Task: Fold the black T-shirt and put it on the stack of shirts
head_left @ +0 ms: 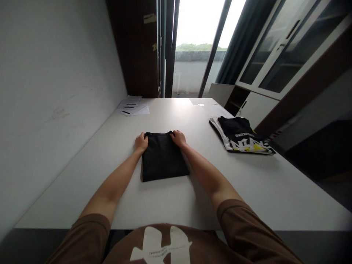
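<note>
Black folded cloth (165,158) lies flat on the white tabletop (159,205), straight in front of you, between your two forearms. It forms a rough square, its near edge towards your body and slanting slightly, with the lower right corner a little higher in view than the lower left. Your left hand (141,142) is at its far left corner, the fingers curled in and pinching the fabric there. Your right hand (179,138) is at the far right corner, its fingers likewise pinching the edge; between them the far edge dips slightly. Both your arms reach forward from brown short sleeves (92,229).

Well apart from the cloth, to your right, a pile of folded garments (242,135) sits near the tabletop's right edge, black and white, with white lettering and yellow patches on top. Printed papers (134,106) lie at the far left, beside the wall (55,91), and another pale sheet (202,101) lies at the far right.
</note>
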Tool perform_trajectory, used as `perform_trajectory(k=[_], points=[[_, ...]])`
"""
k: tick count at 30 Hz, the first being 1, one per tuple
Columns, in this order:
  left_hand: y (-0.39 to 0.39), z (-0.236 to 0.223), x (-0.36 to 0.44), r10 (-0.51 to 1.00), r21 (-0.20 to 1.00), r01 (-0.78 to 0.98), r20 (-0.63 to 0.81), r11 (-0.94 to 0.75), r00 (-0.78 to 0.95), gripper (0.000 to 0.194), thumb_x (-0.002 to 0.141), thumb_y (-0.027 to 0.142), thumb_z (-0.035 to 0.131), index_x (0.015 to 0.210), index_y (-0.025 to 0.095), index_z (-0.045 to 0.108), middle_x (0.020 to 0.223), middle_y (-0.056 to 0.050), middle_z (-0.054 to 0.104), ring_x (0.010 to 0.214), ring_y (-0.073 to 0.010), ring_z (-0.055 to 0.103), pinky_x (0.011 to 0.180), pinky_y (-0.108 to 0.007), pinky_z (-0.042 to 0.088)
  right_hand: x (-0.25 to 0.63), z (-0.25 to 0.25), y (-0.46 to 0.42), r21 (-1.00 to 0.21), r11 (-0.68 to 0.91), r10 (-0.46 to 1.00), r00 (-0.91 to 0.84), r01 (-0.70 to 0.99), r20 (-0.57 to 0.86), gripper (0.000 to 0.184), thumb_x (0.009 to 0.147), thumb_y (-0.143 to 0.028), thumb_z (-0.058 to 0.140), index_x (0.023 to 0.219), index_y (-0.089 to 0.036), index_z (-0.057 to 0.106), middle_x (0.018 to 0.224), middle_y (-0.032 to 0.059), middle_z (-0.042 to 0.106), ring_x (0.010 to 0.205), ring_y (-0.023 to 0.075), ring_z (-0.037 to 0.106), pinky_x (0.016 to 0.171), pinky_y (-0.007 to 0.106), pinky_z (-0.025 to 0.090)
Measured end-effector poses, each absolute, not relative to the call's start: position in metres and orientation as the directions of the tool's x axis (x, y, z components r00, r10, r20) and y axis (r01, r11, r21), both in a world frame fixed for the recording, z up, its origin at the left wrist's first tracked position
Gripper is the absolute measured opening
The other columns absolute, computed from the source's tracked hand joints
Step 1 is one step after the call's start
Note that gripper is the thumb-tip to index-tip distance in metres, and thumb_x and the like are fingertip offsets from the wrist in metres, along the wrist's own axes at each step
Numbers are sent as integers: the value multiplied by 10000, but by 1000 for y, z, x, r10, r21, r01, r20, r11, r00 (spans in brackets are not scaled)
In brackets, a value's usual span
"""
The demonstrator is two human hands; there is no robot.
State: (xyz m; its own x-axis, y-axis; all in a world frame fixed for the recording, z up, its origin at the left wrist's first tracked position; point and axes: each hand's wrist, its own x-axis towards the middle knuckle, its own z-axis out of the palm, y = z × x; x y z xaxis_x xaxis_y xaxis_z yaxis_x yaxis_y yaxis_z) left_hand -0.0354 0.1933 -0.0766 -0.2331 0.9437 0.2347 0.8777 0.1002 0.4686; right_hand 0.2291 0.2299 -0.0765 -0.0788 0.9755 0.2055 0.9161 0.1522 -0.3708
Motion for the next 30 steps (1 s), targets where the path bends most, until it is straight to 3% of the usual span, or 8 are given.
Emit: perform_trajectory(k=[6, 10, 13, 16, 19, 24, 30], points=[[178, -67, -30, 926, 370, 926, 317, 77, -204, 443, 977, 229, 495, 1416, 187, 521, 1382, -183, 602, 1304, -347, 525, 1054, -497, 432, 222, -76, 226, -385, 119, 972, -28, 915, 234, 317, 1048, -404, 475, 1253, -219, 630, 1288, 129, 566, 1102, 259, 610, 913, 343, 493], [167, -61, -15, 940, 266, 954, 337, -139, 43, 449, 994, 296, 500, 1434, 218, 541, 1504, -146, 509, 1413, -321, 427, 1184, -496, 326, 223, -73, 216, -423, 205, 914, -18, 883, 406, 371, 1043, -354, 457, 1357, -194, 574, 1356, 148, 536, 1236, 279, 530, 988, 367, 491], [162, -67, 0, 927, 200, 926, 269, -321, 263, 434, 989, 426, 545, 1394, 279, 599, 1583, -67, 459, 1481, -291, 361, 1256, -479, 223, 222, -72, 209, -404, 335, 876, -123, 851, 467, 349, 1051, -306, 407, 1293, -197, 635, 1320, 130, 591, 1248, 256, 530, 1073, 368, 448], [160, -80, 9, 919, 174, 909, 181, -379, 349, 562, 1005, 547, 481, 1495, 275, 519, 1651, -69, 379, 1537, -302, 282, 1261, -521, 192, 215, -75, 205, -387, 461, 868, -314, 798, 385, 374, 1065, -300, 364, 1250, -233, 683, 1320, 82, 636, 1232, 216, 570, 1106, 347, 430], [164, -90, 8, 932, 165, 918, 113, -360, 345, 660, 1023, 600, 382, 1584, 252, 404, 1686, -88, 308, 1559, -305, 248, 1250, -534, 209, 207, -82, 204, -349, 510, 858, -434, 786, 276, 414, 1052, -326, 409, 1394, -240, 625, 1503, 61, 546, 1399, 208, 474, 1185, 346, 359], [175, -93, -8, 959, 150, 947, 66, -283, 276, 684, 1029, 621, 305, 1618, 276, 351, 1707, -67, 256, 1577, -298, 204, 1260, -526, 175, 201, -89, 204, -277, 440, 898, -427, 854, 107, 578, 1069, -498, 369, 1592, -255, 418, 1690, 54, 278, 1579, 252, 179, 1280, 442, 170], [190, -90, -24, 987, 153, 975, 44, -160, 155, 740, 1017, 664, 249, 1631, 257, 320, 1715, -96, 223, 1588, -306, 158, 1248, -546, 195, 198, -88, 202, -247, 375, 925, -377, 894, 43, 668, 1065, -617, 261, 1645, -285, 282, 1726, 55, 129, 1597, 241, 66, 1279, 474, 107]])
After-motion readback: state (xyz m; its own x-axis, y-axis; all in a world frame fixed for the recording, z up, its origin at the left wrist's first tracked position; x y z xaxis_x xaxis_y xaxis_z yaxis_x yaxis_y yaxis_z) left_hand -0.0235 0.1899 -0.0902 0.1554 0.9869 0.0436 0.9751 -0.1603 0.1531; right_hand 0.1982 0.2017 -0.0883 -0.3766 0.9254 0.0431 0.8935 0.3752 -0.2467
